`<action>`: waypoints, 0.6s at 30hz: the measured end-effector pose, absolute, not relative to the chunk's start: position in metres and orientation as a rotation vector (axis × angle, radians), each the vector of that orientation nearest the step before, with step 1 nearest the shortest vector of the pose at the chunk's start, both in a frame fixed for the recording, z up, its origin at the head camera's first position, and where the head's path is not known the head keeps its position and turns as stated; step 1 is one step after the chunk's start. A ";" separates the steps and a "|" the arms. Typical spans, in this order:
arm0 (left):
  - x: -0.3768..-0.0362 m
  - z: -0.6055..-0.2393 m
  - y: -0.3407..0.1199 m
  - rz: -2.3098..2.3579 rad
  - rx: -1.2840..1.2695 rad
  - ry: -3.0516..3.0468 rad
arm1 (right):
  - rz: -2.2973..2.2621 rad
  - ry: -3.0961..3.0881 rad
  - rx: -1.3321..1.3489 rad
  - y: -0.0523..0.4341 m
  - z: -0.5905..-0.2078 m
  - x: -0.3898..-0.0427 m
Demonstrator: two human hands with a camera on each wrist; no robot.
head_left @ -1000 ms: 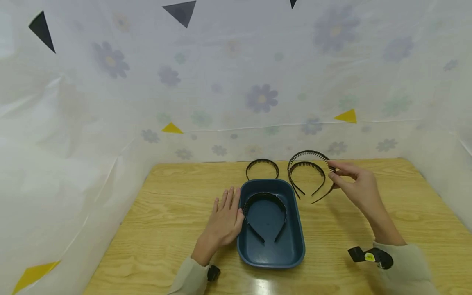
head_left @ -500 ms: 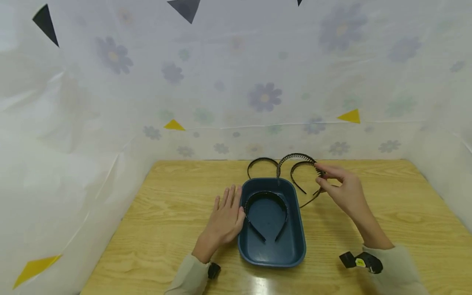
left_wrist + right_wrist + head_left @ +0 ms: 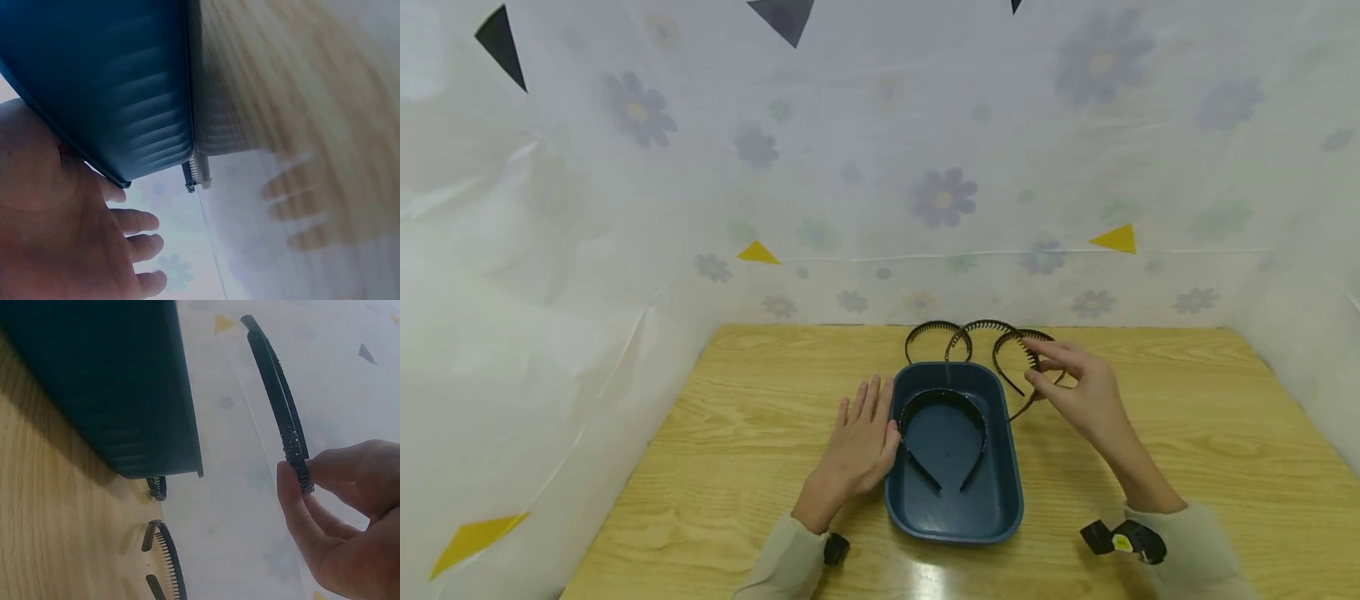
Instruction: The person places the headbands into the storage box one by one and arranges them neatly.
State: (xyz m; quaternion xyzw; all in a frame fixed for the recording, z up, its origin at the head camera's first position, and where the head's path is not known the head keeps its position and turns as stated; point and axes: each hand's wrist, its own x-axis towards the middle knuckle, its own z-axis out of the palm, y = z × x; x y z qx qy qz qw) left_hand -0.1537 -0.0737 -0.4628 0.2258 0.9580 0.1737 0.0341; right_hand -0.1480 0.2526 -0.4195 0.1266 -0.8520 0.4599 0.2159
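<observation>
Pinching a toothed headband (image 3: 992,333) above the tray's (image 3: 1007,517) far rim, the right hand (image 3: 1075,392) carries it; the left hand (image 3: 857,446) rests flat against the tray's side. Risk — its teeth may snag the headband on the table (image 3: 1026,346), or the thin grip may slip.

Tray (image 3: 1000,508): dark teal-blue, plain.
Headband in tray (image 3: 942,398): glossy black.
Held headband (image 3: 981,327): black, with a glittery speckled band.
Other headbands on table (image 3: 925,329): black, toothed edges.
Table (image 3: 737,433): light yellow wood with wavy brown grain.
Backdrop (image 3: 880,167): white sheet, faded blue-grey flowers with yellow centres, scattered yellow and black triangles.
Sleeves (image 3: 782,567): pale beige.
</observation>
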 end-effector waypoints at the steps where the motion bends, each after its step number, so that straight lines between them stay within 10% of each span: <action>1: -0.154 -0.463 -0.073 0.530 0.692 2.946 | 1.264 -2.357 0.354 0.251 -0.420 -0.148; 18: -0.153 -0.462 -0.073 0.533 0.674 2.950 | 1.244 -2.376 0.418 0.219 -0.434 -0.146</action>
